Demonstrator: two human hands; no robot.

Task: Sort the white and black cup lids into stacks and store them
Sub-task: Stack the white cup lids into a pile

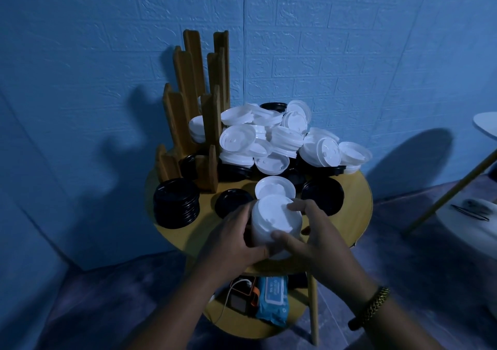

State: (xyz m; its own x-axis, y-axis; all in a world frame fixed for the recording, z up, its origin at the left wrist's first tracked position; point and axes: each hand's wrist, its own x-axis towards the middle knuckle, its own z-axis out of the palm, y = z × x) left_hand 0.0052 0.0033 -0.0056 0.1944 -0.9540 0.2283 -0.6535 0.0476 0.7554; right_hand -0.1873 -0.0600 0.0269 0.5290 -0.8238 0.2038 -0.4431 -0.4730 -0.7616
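Both my hands hold a stack of white lids [274,220] above the near edge of the round wooden table [355,188]. My left hand [234,239] grips its left side, and my right hand [309,231] curls round its right side and top. A single white lid [274,188] lies just behind the stack. A big loose heap of white lids [279,139] fills the back of the table, with black lids under it. A stack of black lids [176,203] stands at the left, and single black lids [232,203] lie near the middle and on the right [322,196].
A wooden lid rack [193,107] with tall slats stands at the back left, holding some white lids and a few black ones. The table's lower shelf carries a blue wipes packet [273,298] and a small device with a cable. A white table edge [486,123] shows at the right.
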